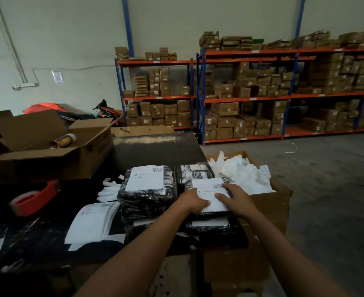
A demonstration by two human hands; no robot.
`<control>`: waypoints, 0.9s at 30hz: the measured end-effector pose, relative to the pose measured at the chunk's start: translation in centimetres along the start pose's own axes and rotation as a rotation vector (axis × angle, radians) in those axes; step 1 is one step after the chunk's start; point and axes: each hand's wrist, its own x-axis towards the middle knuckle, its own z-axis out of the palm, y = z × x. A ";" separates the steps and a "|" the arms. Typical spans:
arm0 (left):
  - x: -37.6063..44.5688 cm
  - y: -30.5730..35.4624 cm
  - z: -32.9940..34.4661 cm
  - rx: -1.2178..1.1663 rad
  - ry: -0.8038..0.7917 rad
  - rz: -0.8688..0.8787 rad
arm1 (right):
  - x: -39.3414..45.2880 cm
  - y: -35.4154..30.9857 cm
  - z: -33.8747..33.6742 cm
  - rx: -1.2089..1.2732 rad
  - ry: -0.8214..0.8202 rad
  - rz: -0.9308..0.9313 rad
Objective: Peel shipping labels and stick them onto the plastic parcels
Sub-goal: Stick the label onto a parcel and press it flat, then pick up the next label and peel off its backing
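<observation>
Two hands (195, 201) (233, 199) flat on label (211, 189), long axis front-to-back

Both hands rest on a label (211, 195) lying on top of the right-hand stack of parcels (209, 227): left hand (192, 200) on its near left edge, right hand (233, 199) on its right side. Just left of the left hand stands a second parcel stack (147, 194), a label on top. Further left lie loose label sheets (93, 221), then a tape dispenser (35, 199). Right of the right hand, a carton (277, 202) holds backing paper scraps (241, 172). Shelving (251, 93) stands well beyond the hands.
</observation>
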 end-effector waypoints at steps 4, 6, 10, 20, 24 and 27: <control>-2.0 0.0 -1.8 0.148 0.008 0.100 | 0.0 -1.7 -0.7 -0.055 0.084 -0.006; -3.6 -0.2 -4.1 0.127 0.065 0.174 | 0.2 -3.3 -1.0 -0.074 0.089 -0.051; -6.4 -2.5 -10.0 0.090 0.316 0.303 | 0.7 -8.6 -1.2 -0.231 0.098 -0.070; -7.1 -18.6 -16.7 0.198 0.613 -0.063 | 0.6 -23.1 11.6 -0.084 -0.218 -0.656; -7.1 -25.5 -15.9 0.276 0.520 -0.137 | -0.1 -24.4 19.1 -0.301 -0.394 -0.647; -6.0 -28.8 -15.7 0.285 0.434 -0.085 | 0.0 -23.4 23.5 -0.409 -0.483 -0.543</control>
